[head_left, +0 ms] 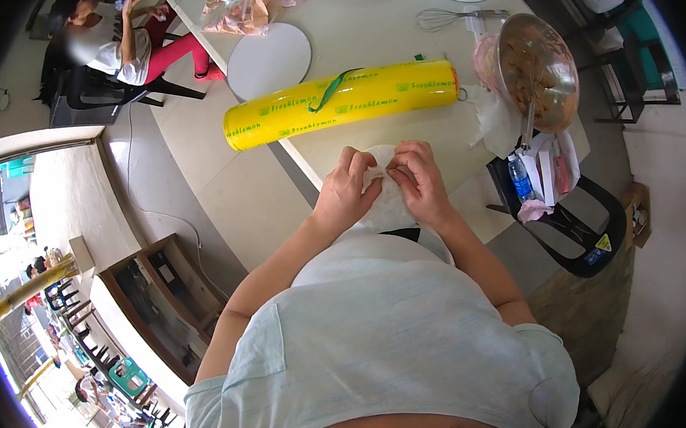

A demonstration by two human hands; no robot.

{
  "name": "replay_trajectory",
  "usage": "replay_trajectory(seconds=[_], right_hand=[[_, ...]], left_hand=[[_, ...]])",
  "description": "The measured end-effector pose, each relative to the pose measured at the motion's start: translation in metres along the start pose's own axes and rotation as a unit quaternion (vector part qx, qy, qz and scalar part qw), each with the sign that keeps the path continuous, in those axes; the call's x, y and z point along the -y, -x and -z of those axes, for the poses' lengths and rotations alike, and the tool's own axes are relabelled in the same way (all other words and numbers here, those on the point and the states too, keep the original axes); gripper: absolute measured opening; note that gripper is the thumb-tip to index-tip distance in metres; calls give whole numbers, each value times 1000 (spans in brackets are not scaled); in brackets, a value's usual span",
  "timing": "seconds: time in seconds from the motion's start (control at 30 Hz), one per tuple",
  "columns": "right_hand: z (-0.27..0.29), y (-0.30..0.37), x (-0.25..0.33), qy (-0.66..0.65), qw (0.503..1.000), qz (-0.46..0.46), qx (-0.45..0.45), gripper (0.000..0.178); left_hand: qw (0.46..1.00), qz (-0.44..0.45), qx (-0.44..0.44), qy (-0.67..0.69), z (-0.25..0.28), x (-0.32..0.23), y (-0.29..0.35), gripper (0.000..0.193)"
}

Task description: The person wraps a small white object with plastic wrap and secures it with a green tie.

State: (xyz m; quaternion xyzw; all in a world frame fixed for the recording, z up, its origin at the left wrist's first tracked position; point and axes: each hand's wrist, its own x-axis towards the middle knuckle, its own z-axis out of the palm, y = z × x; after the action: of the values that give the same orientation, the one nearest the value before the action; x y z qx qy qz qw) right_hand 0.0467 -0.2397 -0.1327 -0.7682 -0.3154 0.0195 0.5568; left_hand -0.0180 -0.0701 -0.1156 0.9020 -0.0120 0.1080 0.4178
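My left hand (350, 188) and my right hand (419, 181) meet close together in front of my body, at the near edge of the table. Both pinch a thin, whitish, see-through plastic bag (388, 209) between thumb and fingers. It hangs down below the fingertips against my light shirt; its exact form is hard to make out. Just beyond my hands, a large yellow roll of plastic film (343, 103) with green print lies slantwise across the table, with a green strip (332, 90) on top.
A metal bowl (565, 51) of brown mixture with a utensil stands at the right, near a whisk (444, 18). A round grey board (270, 58) and crumpled pinkish wrapping (246, 12) lie left. A black chair (587, 251) holds a bottle (520, 179). Another person (120, 47) sits at far left.
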Motion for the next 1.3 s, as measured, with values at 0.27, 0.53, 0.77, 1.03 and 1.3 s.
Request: replay_trajectory(seconds=[0.27, 0.53, 0.77, 1.03, 1.3], right_hand=[[-4, -1, 15, 66, 997, -19, 25, 48], [-4, 2, 4, 142, 989, 41, 18, 40], [4, 11, 6, 187, 965, 178, 41, 32], [15, 18, 4, 149, 971, 171, 68, 31], [15, 27, 1, 130, 978, 148, 73, 30]], left_hand=[[992, -18, -18, 124, 10, -1, 9, 12], [979, 28, 46, 197, 18, -1, 11, 15], [978, 52, 75, 187, 21, -2, 10, 14], [982, 27, 109, 155, 18, -3, 12, 13], [985, -15, 121, 121, 17, -3, 11, 10]])
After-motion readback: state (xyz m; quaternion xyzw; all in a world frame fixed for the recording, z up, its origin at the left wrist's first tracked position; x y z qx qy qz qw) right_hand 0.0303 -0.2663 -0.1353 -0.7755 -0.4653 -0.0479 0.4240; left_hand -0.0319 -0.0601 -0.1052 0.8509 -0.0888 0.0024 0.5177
